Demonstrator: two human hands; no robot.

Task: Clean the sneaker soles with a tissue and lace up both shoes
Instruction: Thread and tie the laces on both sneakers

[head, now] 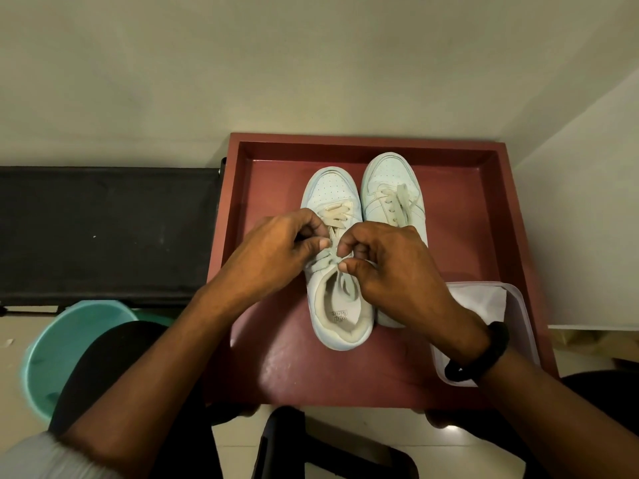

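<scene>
- Here, at centre frame, we log a red tray (345,375) with a raised rim, holding both shoes.
- First sneaker (340,316): white and upright, with its toe toward the top of the frame. It stands in the middle of the tray. We note its cream lace (337,217) crossed over the front eyelets, while the stretch nearer the collar runs under the hands.
- Second sneaker (389,181): white and upright, just beside the first on its right in the frame. Its heel end is hidden behind the right hand. We record its loose lace (403,198) lying slack over the tongue.
- Left hand (276,247): fingers curled, pinching the cream lace on the left side of the first sneaker's throat.
- Right hand (390,267): fingers curled, pinching the same lace on the right side. The two hands nearly meet over the tongue.
- Black wristband (484,354): worn on the right wrist.
- Clear container (525,316): at the lower right of the tray, partly covered by the right forearm. We see a white tissue (480,299) inside it.
- Teal bucket (58,344): on the floor at the lower left of the frame.
- Black bench (103,229): at middle left, beside the tray.
- Pale wall (311,63): fills the upper half of the frame.
</scene>
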